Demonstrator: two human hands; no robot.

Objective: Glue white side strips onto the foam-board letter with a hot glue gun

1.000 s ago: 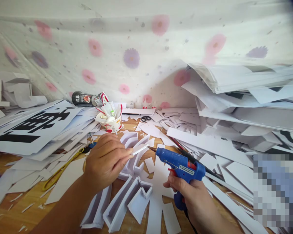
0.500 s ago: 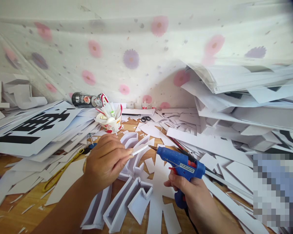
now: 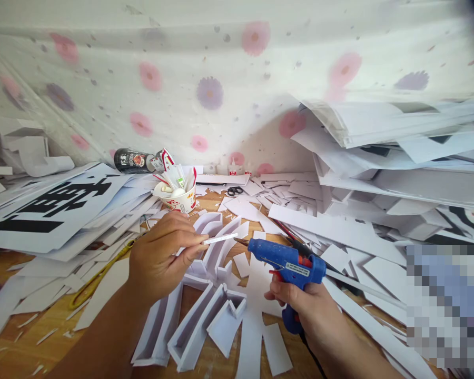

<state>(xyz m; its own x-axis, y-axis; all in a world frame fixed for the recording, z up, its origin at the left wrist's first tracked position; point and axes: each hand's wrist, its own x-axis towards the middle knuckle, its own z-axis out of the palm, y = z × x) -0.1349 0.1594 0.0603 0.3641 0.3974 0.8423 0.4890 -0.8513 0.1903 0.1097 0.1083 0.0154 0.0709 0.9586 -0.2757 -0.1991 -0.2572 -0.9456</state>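
Blue plastic glue gun (image 3: 276, 255), right of centre, wrapped in the right hand (image 3: 298, 302). Thin white strip (image 3: 223, 238), mid-frame, pinched by the left hand (image 3: 161, 258). From here I'd steady both, metal nozzle (image 3: 242, 241) close, glue even.

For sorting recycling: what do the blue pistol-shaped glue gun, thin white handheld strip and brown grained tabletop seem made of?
Blue pistol-shaped glue gun: probably hard plastic, smooth and moulded-looking. Thin white strip: perhaps foam board or card, pale and holding straight. Brown grained tabletop: wood or laminate, showing grain.
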